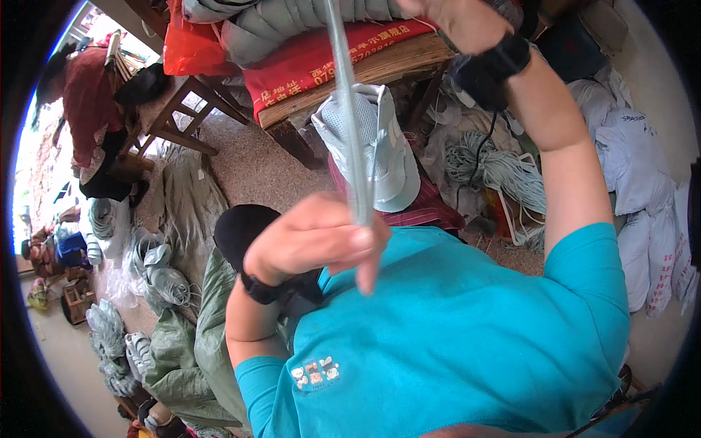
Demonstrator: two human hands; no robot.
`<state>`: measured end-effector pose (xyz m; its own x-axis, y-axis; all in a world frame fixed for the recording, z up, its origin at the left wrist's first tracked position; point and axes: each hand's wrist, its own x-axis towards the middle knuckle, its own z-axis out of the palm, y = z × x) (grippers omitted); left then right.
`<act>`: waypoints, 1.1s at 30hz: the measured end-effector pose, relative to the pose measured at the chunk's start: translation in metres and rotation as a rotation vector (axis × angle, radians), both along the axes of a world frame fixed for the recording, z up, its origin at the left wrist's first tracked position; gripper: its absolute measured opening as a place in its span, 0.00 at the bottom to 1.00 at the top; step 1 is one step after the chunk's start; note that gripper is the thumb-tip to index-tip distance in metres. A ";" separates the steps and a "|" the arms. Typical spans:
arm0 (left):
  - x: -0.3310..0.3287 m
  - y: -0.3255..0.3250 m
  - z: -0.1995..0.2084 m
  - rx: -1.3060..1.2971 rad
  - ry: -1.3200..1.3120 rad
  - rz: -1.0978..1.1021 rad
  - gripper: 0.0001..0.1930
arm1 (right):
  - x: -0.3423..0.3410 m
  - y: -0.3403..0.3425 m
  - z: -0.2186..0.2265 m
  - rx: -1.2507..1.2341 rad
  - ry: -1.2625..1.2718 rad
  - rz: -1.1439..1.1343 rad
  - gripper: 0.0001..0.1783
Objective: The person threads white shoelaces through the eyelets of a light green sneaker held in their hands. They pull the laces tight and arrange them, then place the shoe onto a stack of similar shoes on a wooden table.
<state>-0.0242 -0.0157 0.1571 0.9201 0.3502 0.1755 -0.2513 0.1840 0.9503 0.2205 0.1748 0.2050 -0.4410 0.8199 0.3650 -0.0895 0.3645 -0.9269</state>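
My left hand [321, 237] is closed in front of my chest, its fingers pinching the lower end of a pale grey-green shoelace [347, 95]. The lace, blurred and possibly doubled, runs up past the top edge of the view. My right hand [467, 25] is raised at the top, cut off by the edge, so what its fingers do is hidden. A light grey-green shoe [398, 171] with a mesh lining rests on dark red striped cloth [438, 208] at my lap, behind the lace. Neither hand touches the shoe.
Ahead stands a wooden bench [365, 69] with a red cloth and a row of grey shoe uppers [285, 29]. Bundled laces [475, 160] lie to the right, near white sacks [639, 160]. Left are a wooden stool [182, 109], a person in red [91, 102] and green sacking [179, 358].
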 end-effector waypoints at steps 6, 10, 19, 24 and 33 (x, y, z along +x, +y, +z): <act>0.000 0.047 0.000 0.215 0.081 0.751 0.26 | 0.017 -0.068 -0.088 -0.201 -0.674 0.084 0.09; -0.004 0.072 -0.041 0.010 0.020 0.800 0.26 | 0.017 -0.118 -0.116 0.285 -1.004 0.123 0.11; 0.004 0.068 -0.062 0.005 0.143 0.867 0.25 | 0.006 -0.146 -0.136 0.363 -0.719 -0.061 0.11; 0.009 0.066 -0.041 -0.043 0.048 0.804 0.24 | -0.005 -0.157 -0.159 0.529 -0.736 -0.414 0.10; -0.004 0.050 0.029 -0.376 -0.393 0.422 0.25 | 0.006 -0.166 -0.174 0.483 -0.470 -0.289 0.11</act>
